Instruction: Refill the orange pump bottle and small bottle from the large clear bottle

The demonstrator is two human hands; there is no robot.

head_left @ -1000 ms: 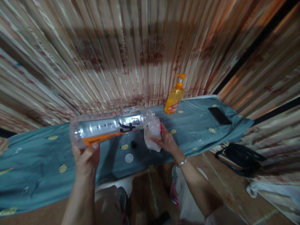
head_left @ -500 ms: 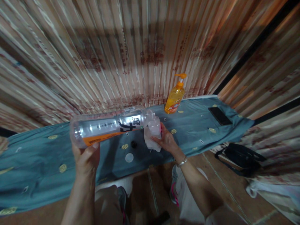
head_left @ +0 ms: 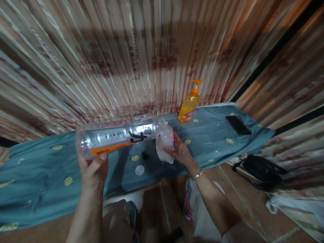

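Observation:
My left hand (head_left: 93, 170) is closed around the base end of a large clear plastic bottle (head_left: 116, 136) with a silver and orange label. The bottle lies nearly level in the air, its mouth pointing right. In my right hand (head_left: 181, 148) is a whitish translucent container (head_left: 164, 143), held tilted, with a bit of pink showing by the fingers. The bottle's mouth is at the container's top; whether liquid passes between them I cannot tell. Below them on the cloth are a small black cap (head_left: 144, 155) and a round white lid (head_left: 139, 170).
A yellow pump bottle (head_left: 188, 106) with an orange top stands at the back of the blue-green cloth (head_left: 210, 135). Toward the right end lies a black phone (head_left: 238, 125). A black bag (head_left: 260, 170) is beyond the right edge, low down. Behind everything hangs a pleated curtain (head_left: 141, 60).

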